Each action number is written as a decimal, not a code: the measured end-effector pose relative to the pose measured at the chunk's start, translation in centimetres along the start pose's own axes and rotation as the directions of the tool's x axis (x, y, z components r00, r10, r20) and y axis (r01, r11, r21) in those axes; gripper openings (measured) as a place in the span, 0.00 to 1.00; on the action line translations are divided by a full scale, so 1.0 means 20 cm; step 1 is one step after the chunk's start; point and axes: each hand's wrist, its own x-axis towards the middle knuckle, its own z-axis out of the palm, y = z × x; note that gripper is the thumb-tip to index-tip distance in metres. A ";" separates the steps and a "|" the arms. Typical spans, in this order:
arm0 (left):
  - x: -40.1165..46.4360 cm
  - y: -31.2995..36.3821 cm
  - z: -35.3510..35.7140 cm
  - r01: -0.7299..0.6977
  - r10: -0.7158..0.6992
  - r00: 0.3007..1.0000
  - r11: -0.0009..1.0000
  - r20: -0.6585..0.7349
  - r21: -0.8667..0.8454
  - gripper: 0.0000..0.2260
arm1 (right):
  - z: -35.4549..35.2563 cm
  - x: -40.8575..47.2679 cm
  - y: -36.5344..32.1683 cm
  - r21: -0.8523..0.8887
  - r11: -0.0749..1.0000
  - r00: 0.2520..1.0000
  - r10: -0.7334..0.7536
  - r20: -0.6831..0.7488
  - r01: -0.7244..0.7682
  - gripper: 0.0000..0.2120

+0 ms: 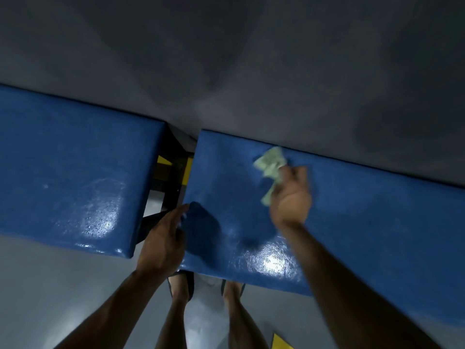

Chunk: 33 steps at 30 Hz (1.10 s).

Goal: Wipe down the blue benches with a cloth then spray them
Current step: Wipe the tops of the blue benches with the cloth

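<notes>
Right hand [290, 197] bunches the cloth [271, 170] at one o'clock to wipe the table [352, 210]; left hand [163, 238] (fingers loosely apart) steadies its nine o'clock end.

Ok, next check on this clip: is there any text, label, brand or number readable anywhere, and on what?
None readable.
Right bench and left bench: plain blue, no print.
Cloth in the right hand: pale green, blurred, no legible marking.
Yellow patches between the benches: no lettering visible.
</notes>
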 end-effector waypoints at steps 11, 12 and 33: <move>-0.09 -0.14 -0.04 0.084 -0.089 0.993 0.995 -0.077 -0.059 0.27 | 0.23 -0.13 -0.37 -0.035 0.587 0.569 -0.766 0.299 0.809 0.18; -0.10 -0.16 -0.05 0.081 -0.087 0.993 0.994 -0.084 -0.072 0.28 | 0.25 -0.05 -0.43 -0.068 0.574 0.566 -0.771 0.292 0.816 0.16; -0.34 -0.57 -0.35 0.023 -0.035 0.996 0.990 -0.084 -0.136 0.26 | 0.39 -0.77 -0.58 -0.011 0.596 0.544 -0.725 0.423 0.803 0.15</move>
